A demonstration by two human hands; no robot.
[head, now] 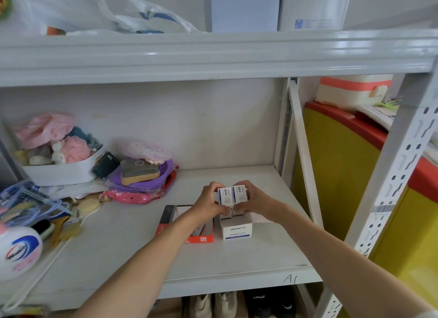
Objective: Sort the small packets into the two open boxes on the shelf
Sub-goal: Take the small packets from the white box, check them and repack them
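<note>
Grey metal shelf [237, 253], white wall behind, household clutter heaped at its left end: a white tub [59, 173] of pink and teal cloths, a purple tray [139, 182], tangled cords, and a white bottle [16, 251] at the near left edge. Two open boxes sit side by side near the shelf's middle: a white box [237, 231] marked PAPER CLIPS on the right, a red-fronted box [201, 238] just beside it on the left, partly hidden by the left forearm. Left hand [208, 201] and right hand [254, 200] meet directly above the white box, fingers curled shut around two small white-and-blue packets [232, 195] pressed together side by side, upright, printed faces toward the camera. More packets of the same kind stand inside the white box just below the held pair. Contents of the red-fronted box: cannot tell. Shoes show on the floor under the shelf.
</note>
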